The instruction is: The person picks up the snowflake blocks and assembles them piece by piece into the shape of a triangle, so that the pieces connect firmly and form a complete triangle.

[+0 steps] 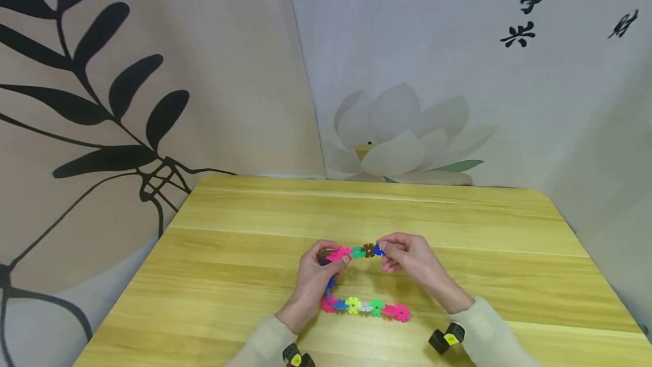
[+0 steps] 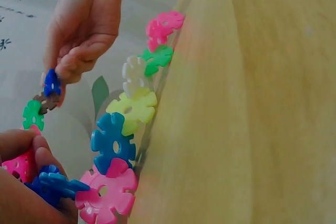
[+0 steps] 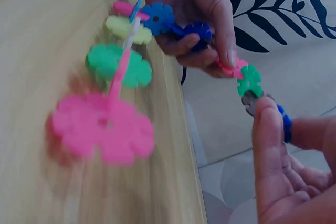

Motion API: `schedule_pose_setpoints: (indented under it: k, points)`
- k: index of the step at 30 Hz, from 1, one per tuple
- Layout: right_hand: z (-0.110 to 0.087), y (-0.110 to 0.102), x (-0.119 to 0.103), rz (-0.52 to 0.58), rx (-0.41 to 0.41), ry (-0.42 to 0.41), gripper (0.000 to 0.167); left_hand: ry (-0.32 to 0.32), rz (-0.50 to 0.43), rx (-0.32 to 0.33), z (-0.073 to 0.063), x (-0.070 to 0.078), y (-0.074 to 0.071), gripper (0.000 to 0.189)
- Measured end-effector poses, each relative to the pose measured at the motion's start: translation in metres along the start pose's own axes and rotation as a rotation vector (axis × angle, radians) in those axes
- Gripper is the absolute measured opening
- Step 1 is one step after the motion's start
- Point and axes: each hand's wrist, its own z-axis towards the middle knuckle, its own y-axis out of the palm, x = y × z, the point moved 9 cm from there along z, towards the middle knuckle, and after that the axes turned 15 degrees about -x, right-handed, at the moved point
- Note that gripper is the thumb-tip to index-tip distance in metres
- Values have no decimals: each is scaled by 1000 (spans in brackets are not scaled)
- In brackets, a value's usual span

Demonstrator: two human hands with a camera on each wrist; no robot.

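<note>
A chain of flower-shaped plastic discs, slotted together edge to edge, bends in a U between and below the hands. My left hand (image 1: 312, 276) grips its upper left part, thumb over a pink disc (image 1: 338, 254); its fingers hide some discs there. From that grip the upper row runs right through a green disc (image 1: 357, 252) and a brown disc (image 1: 369, 250). At that row's end my right hand (image 1: 414, 257) pinches a dark blue disc (image 2: 52, 83) between thumb and finger. The lower row has a yellow disc (image 1: 353, 305) and a pink end disc (image 3: 105, 128).
The wood-grain table (image 1: 244, 231) lies under both hands. Behind it hangs a pale backdrop (image 1: 244, 72) printed with dark leaves, a lotus and characters. A black device with a yellow mark (image 1: 447, 338) sits by the right wrist, and a similar one (image 1: 297, 358) by the left.
</note>
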Motion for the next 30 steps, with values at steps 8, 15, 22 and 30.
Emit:
schedule_pose_setpoints:
  k: [8,15,22,30]
  points:
    - [-15,-14,6,-57,38,47,51,-27,-15,12,2,0,1,39]
    - [-28,-12,6,-282,-64,23,46,-28,0,11,4,2,-1,36]
    - [-41,-11,21,-422,-227,17,35,-33,-14,11,2,1,-1,35]
    - [-55,6,31,-433,-349,50,22,-37,-9,26,2,1,-4,34]
